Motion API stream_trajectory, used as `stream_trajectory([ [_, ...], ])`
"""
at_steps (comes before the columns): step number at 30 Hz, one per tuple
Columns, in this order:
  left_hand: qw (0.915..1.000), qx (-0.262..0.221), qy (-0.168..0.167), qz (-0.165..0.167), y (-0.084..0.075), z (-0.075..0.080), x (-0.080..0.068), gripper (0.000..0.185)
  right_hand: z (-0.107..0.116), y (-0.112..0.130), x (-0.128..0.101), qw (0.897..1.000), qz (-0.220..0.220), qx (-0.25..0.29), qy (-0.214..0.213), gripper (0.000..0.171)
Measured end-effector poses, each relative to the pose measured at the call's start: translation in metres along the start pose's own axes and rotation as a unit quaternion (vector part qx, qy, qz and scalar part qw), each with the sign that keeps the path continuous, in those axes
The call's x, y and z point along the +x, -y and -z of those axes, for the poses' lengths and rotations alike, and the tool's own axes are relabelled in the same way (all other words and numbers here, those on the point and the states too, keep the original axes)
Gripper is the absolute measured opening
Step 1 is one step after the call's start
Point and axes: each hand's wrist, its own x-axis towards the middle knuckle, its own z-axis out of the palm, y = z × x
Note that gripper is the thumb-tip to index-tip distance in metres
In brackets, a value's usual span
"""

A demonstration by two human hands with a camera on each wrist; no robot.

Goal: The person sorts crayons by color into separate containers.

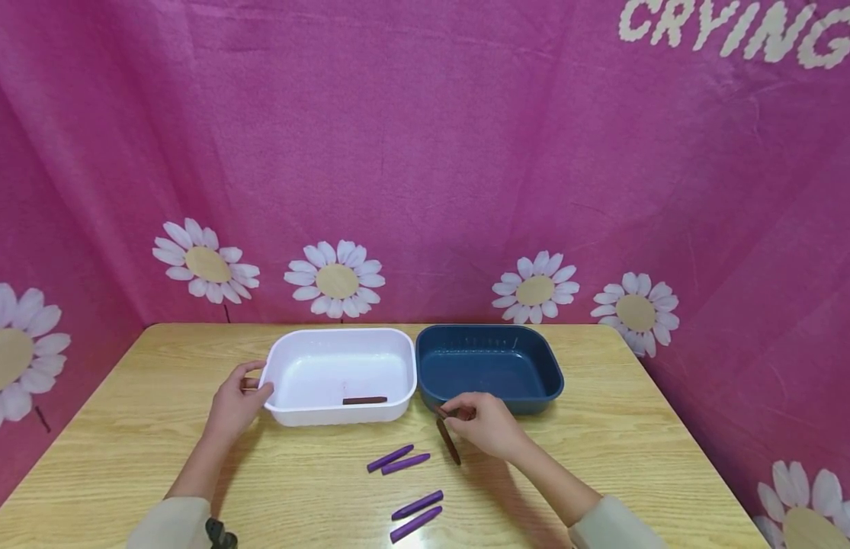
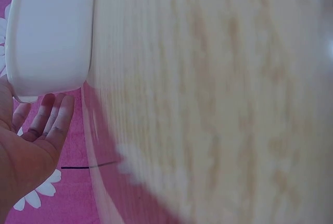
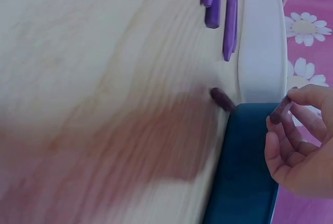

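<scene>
My left hand [image 1: 234, 408] holds the left end of the white tub [image 1: 342, 416], thumb at the rim and fingers along the outer wall. Inside that tub lies a brown crayon [image 1: 365, 400]. Between thumb and fingertips, my right hand [image 1: 492, 427] pinches a brown crayon [image 3: 281, 110], held up near the front left corner of the dark blue tub [image 1: 489, 374]. Below those fingers, another brown crayon [image 1: 448, 442] is on the table. In the right wrist view the pinched crayon overlaps the blue tub's rim.
Two purple crayons [image 1: 405, 463] lie side by side in front of the white tub. Closer to me is a second purple pair [image 1: 416, 524]. Both tubs stand side by side on the wooden table [image 1: 315, 488], toward its back edge. Behind hangs a pink cloth [image 1: 425, 191] with daisies.
</scene>
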Motion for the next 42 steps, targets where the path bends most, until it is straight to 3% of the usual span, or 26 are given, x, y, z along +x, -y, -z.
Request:
stream_trajectory([
  [29, 0.9999, -0.009, -0.002, 0.007, -0.002, 0.001, -0.002, 0.048, -0.022, 0.056, 0.059, 0.997, 0.010, 0.068, 0.037, 0.021],
  [42, 0.9999, -0.012, 0.000, 0.008, -0.002, 0.002, -0.001, 0.049, -0.038, 0.063, 0.082, 0.995, -0.016, 0.089, 0.037, 0.023],
])
